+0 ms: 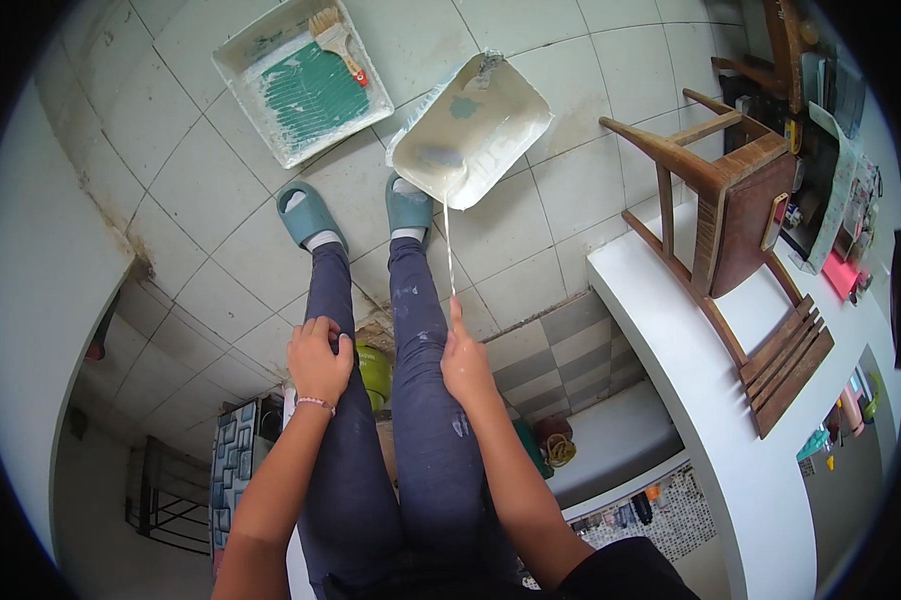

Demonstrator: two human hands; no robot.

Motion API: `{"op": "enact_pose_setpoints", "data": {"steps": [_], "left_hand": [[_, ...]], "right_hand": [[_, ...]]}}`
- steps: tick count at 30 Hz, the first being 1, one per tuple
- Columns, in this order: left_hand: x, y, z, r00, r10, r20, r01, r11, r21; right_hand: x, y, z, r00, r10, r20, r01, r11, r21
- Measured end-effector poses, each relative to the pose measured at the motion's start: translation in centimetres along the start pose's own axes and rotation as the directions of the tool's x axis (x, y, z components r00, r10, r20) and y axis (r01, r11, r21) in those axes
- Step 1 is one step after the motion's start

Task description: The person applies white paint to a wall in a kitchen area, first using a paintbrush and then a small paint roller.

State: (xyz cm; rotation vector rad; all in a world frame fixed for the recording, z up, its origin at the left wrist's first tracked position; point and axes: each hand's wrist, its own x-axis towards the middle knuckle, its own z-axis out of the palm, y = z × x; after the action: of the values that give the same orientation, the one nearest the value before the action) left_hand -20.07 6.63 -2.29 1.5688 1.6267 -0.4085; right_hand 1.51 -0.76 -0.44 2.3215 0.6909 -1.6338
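Observation:
My right hand (464, 360) is closed round a thin pale stick (451, 255), with the forefinger stretched along it. The stick's far end reaches into a white rectangular tub (511, 130), which has paint smears and a little pale liquid inside. My left hand (319, 358) holds nothing and rests on my left knee, fingers apart. Left of the tub, a white paint tray (281, 150) with green paint on its ridged bottom lies on the floor. A paintbrush (337, 45) lies across the tray's upper right corner.
A wooden chair (731, 190) lies on its side on the curved white counter (661, 290) at right, near assorted household items. A green round object (374, 375) shows between my legs. My slippered feet stand on the tiled floor (171, 230) below the tray and tub.

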Motion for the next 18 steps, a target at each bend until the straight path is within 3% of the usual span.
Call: {"op": "enact_pose_setpoints", "data": {"steps": [4,11,17,18], "left_hand": [[0.1,0.1,-0.3,1.000,-0.006,-0.005,0.006,1.000,0.010],[0.1,0.3,-0.3,1.000,-0.005,0.007,0.005,1.000,0.007],[0.2,-0.1,-0.3,1.000,-0.009,-0.001,0.009,1.000,0.004],[0.2,0.0,-0.3,1.000,-0.013,0.016,0.012,1.000,0.010]], "right_hand": [[0.3,1.0,-1.5,0.998,0.060,0.026,-0.059,0.998,-0.022],[3.5,-1.5,-4.2,0.999,0.010,-0.048,-0.007,0.998,0.060],[0.3,2.3,0.8,0.989,-0.098,-0.111,0.103,0.994,0.041],[0.6,2.1,0.5,0.996,-0.056,-0.073,0.061,0.996,0.058]]}}
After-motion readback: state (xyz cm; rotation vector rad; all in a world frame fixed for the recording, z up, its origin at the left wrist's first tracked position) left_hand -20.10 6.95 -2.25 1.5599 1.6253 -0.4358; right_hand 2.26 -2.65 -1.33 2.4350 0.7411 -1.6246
